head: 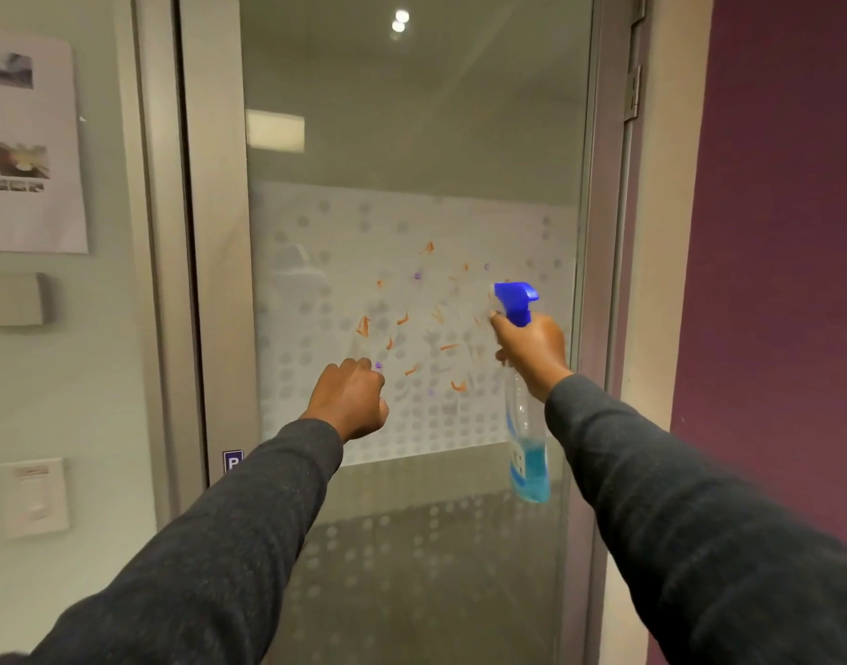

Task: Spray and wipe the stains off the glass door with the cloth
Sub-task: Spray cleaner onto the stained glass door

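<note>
The glass door [411, 136] fills the middle of the view, with a frosted dotted band across it. Orange and purple stains [407, 324] are scattered over that band. My right hand [531, 350] grips a clear spray bottle [527, 453] with a blue trigger head and blue liquid at the bottom, its nozzle pointing left at the stains. My left hand [352, 400] is a closed fist held up near the glass at the stains' lower left. No cloth shows in it or anywhere in view.
The door's grey metal frame [215, 280] runs down the left and right. A paper notice [30, 146], a grey box [11, 300] and a white wall switch [35, 496] hang on the left wall. A purple wall [771, 232] stands at the right.
</note>
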The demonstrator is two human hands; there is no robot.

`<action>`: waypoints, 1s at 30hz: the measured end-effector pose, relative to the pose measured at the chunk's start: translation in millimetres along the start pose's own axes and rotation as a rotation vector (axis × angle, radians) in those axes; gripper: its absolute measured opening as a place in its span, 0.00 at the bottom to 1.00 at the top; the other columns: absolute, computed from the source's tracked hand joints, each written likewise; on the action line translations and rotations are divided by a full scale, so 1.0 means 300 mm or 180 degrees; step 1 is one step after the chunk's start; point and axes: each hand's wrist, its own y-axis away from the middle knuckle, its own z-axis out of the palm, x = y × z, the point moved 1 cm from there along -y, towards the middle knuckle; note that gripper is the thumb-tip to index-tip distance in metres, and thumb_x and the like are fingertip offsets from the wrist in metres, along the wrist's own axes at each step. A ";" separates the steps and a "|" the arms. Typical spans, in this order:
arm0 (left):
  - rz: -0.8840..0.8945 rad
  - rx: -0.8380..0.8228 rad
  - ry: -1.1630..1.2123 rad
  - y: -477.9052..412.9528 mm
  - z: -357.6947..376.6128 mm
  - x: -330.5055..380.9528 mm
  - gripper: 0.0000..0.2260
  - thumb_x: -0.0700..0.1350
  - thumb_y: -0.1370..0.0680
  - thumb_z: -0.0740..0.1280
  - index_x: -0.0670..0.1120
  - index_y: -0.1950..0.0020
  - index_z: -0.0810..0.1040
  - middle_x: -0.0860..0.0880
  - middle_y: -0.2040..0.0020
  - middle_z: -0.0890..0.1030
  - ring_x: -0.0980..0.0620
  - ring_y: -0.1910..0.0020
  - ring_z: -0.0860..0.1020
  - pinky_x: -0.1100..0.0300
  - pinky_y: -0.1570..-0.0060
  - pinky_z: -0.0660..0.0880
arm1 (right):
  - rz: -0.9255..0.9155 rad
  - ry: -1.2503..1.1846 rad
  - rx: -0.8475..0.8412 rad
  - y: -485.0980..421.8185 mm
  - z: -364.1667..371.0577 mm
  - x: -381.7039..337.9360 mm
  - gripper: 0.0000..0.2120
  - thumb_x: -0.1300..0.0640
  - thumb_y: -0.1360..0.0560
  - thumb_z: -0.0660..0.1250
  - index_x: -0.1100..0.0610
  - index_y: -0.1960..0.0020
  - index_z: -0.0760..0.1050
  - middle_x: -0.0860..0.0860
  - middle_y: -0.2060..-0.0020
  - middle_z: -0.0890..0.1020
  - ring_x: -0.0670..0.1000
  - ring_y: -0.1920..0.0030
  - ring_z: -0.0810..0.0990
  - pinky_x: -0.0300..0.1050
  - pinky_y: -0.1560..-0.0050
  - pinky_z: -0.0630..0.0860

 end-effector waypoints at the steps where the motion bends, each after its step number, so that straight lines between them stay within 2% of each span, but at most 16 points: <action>1: 0.0001 -0.0016 -0.0003 0.011 -0.006 0.012 0.06 0.47 0.23 0.60 0.47 0.58 0.71 0.46 0.51 0.77 0.47 0.58 0.69 0.55 0.58 0.65 | -0.0062 -0.0037 -0.0258 0.025 0.011 0.003 0.15 0.49 0.23 0.71 0.62 0.54 0.80 0.57 0.62 0.82 0.54 0.63 0.84 0.52 0.56 0.82; 3: 0.0007 -0.0044 -0.0002 0.031 -0.016 0.038 0.06 0.47 0.23 0.60 0.47 0.59 0.71 0.46 0.51 0.77 0.47 0.58 0.69 0.55 0.58 0.65 | -0.0142 0.0063 -0.0588 0.074 0.046 0.007 0.15 0.50 0.23 0.71 0.64 0.53 0.80 0.57 0.63 0.82 0.54 0.65 0.83 0.55 0.55 0.83; 5: 0.0014 -0.0083 0.0001 0.050 -0.024 0.063 0.06 0.47 0.23 0.60 0.47 0.58 0.72 0.45 0.50 0.77 0.47 0.57 0.69 0.55 0.57 0.65 | -0.0151 0.0208 -0.0616 0.115 0.080 0.009 0.15 0.49 0.23 0.70 0.61 0.58 0.79 0.54 0.69 0.80 0.57 0.65 0.85 0.58 0.51 0.83; 7: 0.0015 -0.0117 -0.0006 0.067 -0.032 0.085 0.06 0.47 0.23 0.60 0.47 0.58 0.72 0.45 0.50 0.77 0.47 0.57 0.69 0.55 0.57 0.65 | -0.0100 0.0179 -0.0456 0.139 0.092 0.017 0.16 0.46 0.23 0.70 0.58 0.62 0.76 0.54 0.70 0.79 0.62 0.59 0.86 0.59 0.51 0.83; 10: 0.0012 -0.0139 -0.0001 0.091 -0.039 0.109 0.06 0.47 0.23 0.60 0.47 0.58 0.72 0.45 0.50 0.77 0.47 0.57 0.69 0.55 0.57 0.65 | 0.0131 0.0188 -0.0049 0.142 0.051 0.046 0.18 0.45 0.23 0.69 0.59 0.63 0.75 0.60 0.63 0.83 0.64 0.55 0.85 0.60 0.50 0.83; 12: 0.0006 -0.0154 -0.0010 0.107 -0.042 0.119 0.06 0.47 0.23 0.60 0.47 0.58 0.72 0.45 0.50 0.77 0.47 0.58 0.69 0.55 0.57 0.64 | 0.0368 0.0209 0.0337 0.130 -0.004 0.075 0.18 0.45 0.23 0.68 0.59 0.62 0.77 0.60 0.60 0.85 0.61 0.56 0.85 0.56 0.53 0.83; 13: 0.0005 -0.0173 -0.0023 0.116 -0.043 0.123 0.06 0.47 0.23 0.60 0.47 0.58 0.72 0.45 0.50 0.77 0.47 0.58 0.69 0.55 0.57 0.64 | 0.0463 0.0196 0.0527 0.123 -0.034 0.091 0.17 0.45 0.23 0.68 0.58 0.61 0.77 0.58 0.59 0.85 0.58 0.58 0.85 0.51 0.58 0.81; 15: 0.0003 -0.0207 -0.0032 0.130 -0.042 0.130 0.06 0.47 0.23 0.60 0.47 0.58 0.72 0.46 0.50 0.77 0.47 0.57 0.69 0.55 0.57 0.65 | 0.0608 0.0169 0.0815 0.113 -0.098 0.122 0.16 0.45 0.22 0.68 0.57 0.59 0.76 0.55 0.60 0.83 0.52 0.63 0.80 0.43 0.67 0.71; 17: -0.0002 -0.0225 -0.0008 0.142 -0.040 0.138 0.06 0.47 0.23 0.60 0.47 0.57 0.73 0.45 0.49 0.78 0.47 0.57 0.69 0.55 0.57 0.65 | 0.0757 0.0114 0.0895 0.109 -0.152 0.154 0.15 0.45 0.21 0.68 0.57 0.53 0.76 0.52 0.61 0.79 0.50 0.63 0.77 0.42 0.66 0.70; 19: -0.0003 -0.0258 0.0029 0.154 -0.037 0.149 0.08 0.47 0.23 0.60 0.46 0.54 0.77 0.45 0.49 0.78 0.47 0.57 0.69 0.55 0.57 0.65 | 0.0895 0.0118 0.0819 0.117 -0.189 0.184 0.14 0.46 0.21 0.69 0.58 0.53 0.76 0.54 0.59 0.81 0.54 0.58 0.82 0.46 0.59 0.78; 22: 0.0030 -0.0305 0.0078 0.173 -0.032 0.163 0.10 0.47 0.23 0.61 0.45 0.52 0.79 0.45 0.48 0.78 0.46 0.54 0.73 0.56 0.57 0.66 | 0.0802 0.0174 0.0629 0.149 -0.198 0.211 0.16 0.45 0.22 0.69 0.59 0.55 0.78 0.59 0.57 0.85 0.59 0.54 0.86 0.53 0.51 0.82; 24: 0.0050 -0.0328 0.0126 0.187 -0.026 0.171 0.10 0.47 0.23 0.61 0.45 0.51 0.80 0.45 0.48 0.78 0.45 0.53 0.75 0.55 0.56 0.66 | 0.0631 -0.0003 0.0334 0.185 -0.175 0.215 0.16 0.45 0.22 0.69 0.58 0.58 0.77 0.57 0.61 0.84 0.58 0.56 0.86 0.53 0.53 0.82; 27: 0.0069 -0.0376 0.0195 0.213 -0.017 0.177 0.09 0.47 0.23 0.61 0.46 0.53 0.79 0.46 0.50 0.78 0.47 0.56 0.71 0.55 0.56 0.66 | 0.0395 0.0006 -0.0199 0.253 -0.109 0.207 0.16 0.45 0.23 0.71 0.58 0.58 0.77 0.55 0.64 0.82 0.50 0.66 0.85 0.48 0.59 0.80; 30: 0.0114 -0.0426 0.0279 0.248 -0.015 0.172 0.07 0.47 0.23 0.61 0.47 0.56 0.76 0.46 0.50 0.77 0.47 0.57 0.70 0.55 0.56 0.65 | 0.0235 0.0163 -0.0379 0.327 -0.027 0.193 0.17 0.45 0.23 0.72 0.56 0.63 0.74 0.52 0.70 0.80 0.45 0.72 0.83 0.45 0.61 0.79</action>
